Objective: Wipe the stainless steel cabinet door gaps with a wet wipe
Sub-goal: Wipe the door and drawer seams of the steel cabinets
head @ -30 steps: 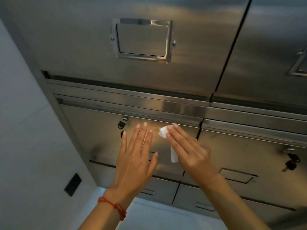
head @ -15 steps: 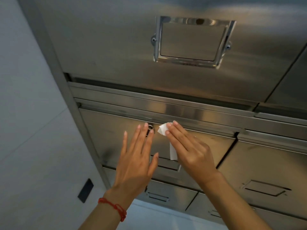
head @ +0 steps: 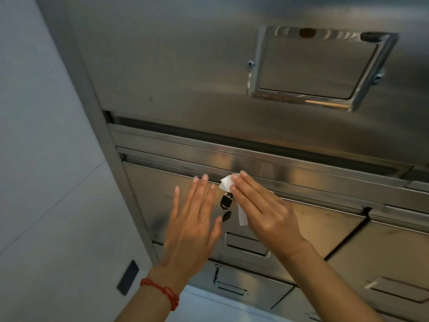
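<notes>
The right hand pressed the wet wipe under straight fingers against the top edge of a cabinet door, at the gap below the steel rail. The left hand lay flat and spread on that door, holding nothing, beside hanging keys.

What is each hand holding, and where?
The right hand presses the wet wipe under straight fingers, at its upper part, against the cabinet door. The left hand holds nothing.
</notes>
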